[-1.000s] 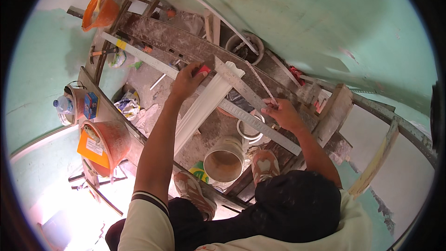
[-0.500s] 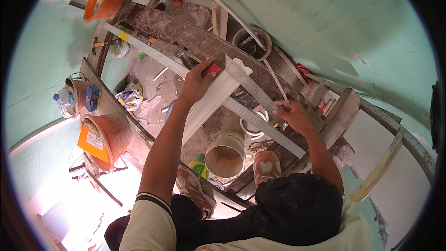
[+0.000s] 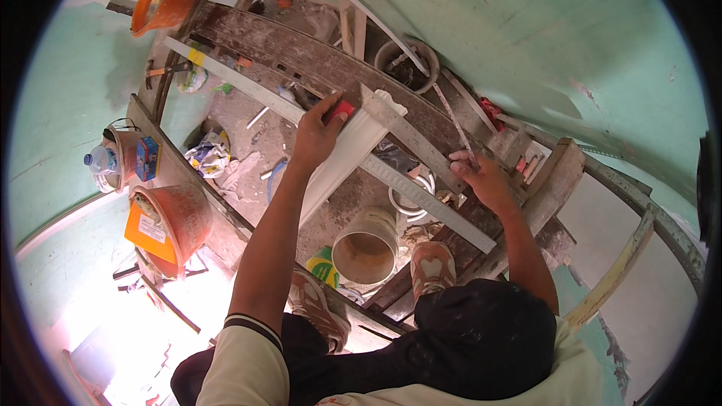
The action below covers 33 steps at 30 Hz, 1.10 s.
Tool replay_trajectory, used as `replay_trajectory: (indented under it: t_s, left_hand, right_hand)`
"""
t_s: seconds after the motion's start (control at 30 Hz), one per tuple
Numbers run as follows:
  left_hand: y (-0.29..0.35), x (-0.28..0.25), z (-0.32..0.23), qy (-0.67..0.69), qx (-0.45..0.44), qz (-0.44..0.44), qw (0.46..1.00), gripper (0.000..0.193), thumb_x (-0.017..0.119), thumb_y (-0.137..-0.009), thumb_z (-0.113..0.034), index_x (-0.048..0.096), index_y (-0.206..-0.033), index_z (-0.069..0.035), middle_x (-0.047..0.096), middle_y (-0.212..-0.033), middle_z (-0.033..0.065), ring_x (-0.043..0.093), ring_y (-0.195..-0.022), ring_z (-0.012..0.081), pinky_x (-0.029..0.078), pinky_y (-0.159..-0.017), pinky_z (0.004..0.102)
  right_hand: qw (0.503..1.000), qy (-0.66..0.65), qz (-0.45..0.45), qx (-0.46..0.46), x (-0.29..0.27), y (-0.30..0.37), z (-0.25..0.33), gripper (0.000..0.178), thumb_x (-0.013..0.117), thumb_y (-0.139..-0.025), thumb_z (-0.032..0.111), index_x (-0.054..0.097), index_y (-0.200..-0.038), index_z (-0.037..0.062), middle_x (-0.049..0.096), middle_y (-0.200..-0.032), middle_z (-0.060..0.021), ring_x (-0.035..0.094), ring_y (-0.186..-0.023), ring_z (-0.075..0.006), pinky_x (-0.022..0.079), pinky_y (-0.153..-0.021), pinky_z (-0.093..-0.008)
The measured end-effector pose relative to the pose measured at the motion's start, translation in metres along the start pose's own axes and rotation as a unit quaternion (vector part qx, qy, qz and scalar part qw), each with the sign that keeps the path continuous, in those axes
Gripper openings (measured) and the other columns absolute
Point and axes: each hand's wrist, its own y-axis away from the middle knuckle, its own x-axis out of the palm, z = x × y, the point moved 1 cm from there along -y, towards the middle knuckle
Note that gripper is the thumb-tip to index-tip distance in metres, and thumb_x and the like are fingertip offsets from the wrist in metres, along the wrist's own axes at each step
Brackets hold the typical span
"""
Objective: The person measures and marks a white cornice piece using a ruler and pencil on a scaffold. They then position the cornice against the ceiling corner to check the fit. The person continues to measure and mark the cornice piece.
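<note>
Fingers (image 3: 325,114) of the left hand (image 3: 316,139) curl around a small red tool (image 3: 340,110), its tip pressed at the upper end of a white moulding strip (image 3: 338,162). The right hand (image 3: 481,179) lies well apart on the other side, fingers bent and pinching the near end of a thin metal rule (image 3: 451,116); how firmly it is held I cannot tell.

Nearest below are two worn shoes (image 3: 432,267) standing on planks — between them a round bucket (image 3: 366,246) with brownish contents and a green and yellow tin (image 3: 325,265) just beside it. The moulding strip rises from this region, slanting up to the left hand; it is long, white and ribbed along its length, its top end cut at an angle. A long grey straightedge (image 3: 421,192) crosses beneath it, and a second grey bar (image 3: 410,137) lies just beside the red tool.

To the left sit an orange bucket (image 3: 177,214) with a yellow label, a plastic bottle (image 3: 99,159) and a blue box (image 3: 147,158). Farther off — another orange bucket (image 3: 162,1) at the plank's end, near the green wall (image 3: 526,22).
</note>
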Motion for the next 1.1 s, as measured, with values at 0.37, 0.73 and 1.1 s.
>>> replay_trajectory:
  t_s: [0.37,0.73,1.1]
  left_hand:
    - [0.001,0.007,-0.003,-0.017,0.007,-0.013,1.0,0.045,0.069,-0.098,-0.01,0.062,-0.142,-0.002,0.07,-0.133,0.0209,0.068,-0.122,0.0266,0.05,-0.106,0.0357]
    - [0.001,0.006,-0.002,0.001,0.0,-0.003,1.0,0.046,0.068,-0.099,-0.012,0.062,-0.143,-0.001,0.071,-0.133,0.0202,0.068,-0.12,0.0245,0.05,-0.106,0.0349]
    - [0.009,0.0,0.015,0.029,-0.006,-0.049,0.998,0.043,0.067,-0.099,-0.009,0.064,-0.141,-0.002,0.072,-0.128,0.019,0.068,-0.117,0.0229,0.049,-0.104,0.0329]
  right_hand:
    - [0.934,0.285,-0.2,-0.082,-0.024,0.015,-0.028,0.022,0.068,-0.1,0.021,0.073,-0.116,0.0068,0.067,-0.096,-0.0164,0.067,-0.091,-0.0356,0.051,-0.083,-0.0455]
    - [0.899,0.426,-0.09,-0.036,-0.02,0.016,-0.01,0.028,0.081,-0.086,0.024,0.078,-0.111,0.0125,0.075,-0.102,-0.0103,0.069,-0.098,-0.0343,0.052,-0.086,-0.049]
    - [0.919,-0.156,-0.17,-0.32,-0.116,0.072,0.163,0.028,0.067,-0.102,0.026,0.072,-0.117,0.0034,0.072,-0.104,-0.0056,0.065,-0.099,-0.0165,0.051,-0.089,-0.0339]
